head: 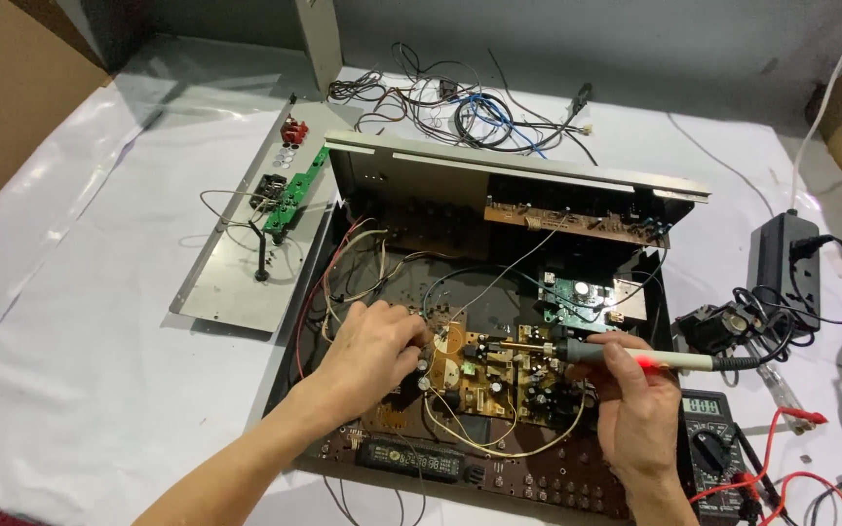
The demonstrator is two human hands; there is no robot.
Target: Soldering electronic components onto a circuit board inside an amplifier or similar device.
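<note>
our right hand [635,404] is closed around the pale handle of a soldering iron [626,358], its metal tip [514,344] reaching left over the brown circuit board [484,375] near the middle of the open case [499,292]. our left hand [372,341] rests with fingers curled and pinched on small parts at the board's left edge, just short of the tip; exactly what they pinch, we cannot tell. we judge the iron light and stiff, safe to hold only on its handle, well back from the hot metal, with the cord [782,346] trailing off toward the tabletop's right edge. the board looks rigid but fragile, best steadied by its edges. a loose metal panel [236,263] lies toward the tabletop's left side, a tangle of wires [460,107] near the far edge, and a meter [711,438] by the near right corner.
</note>
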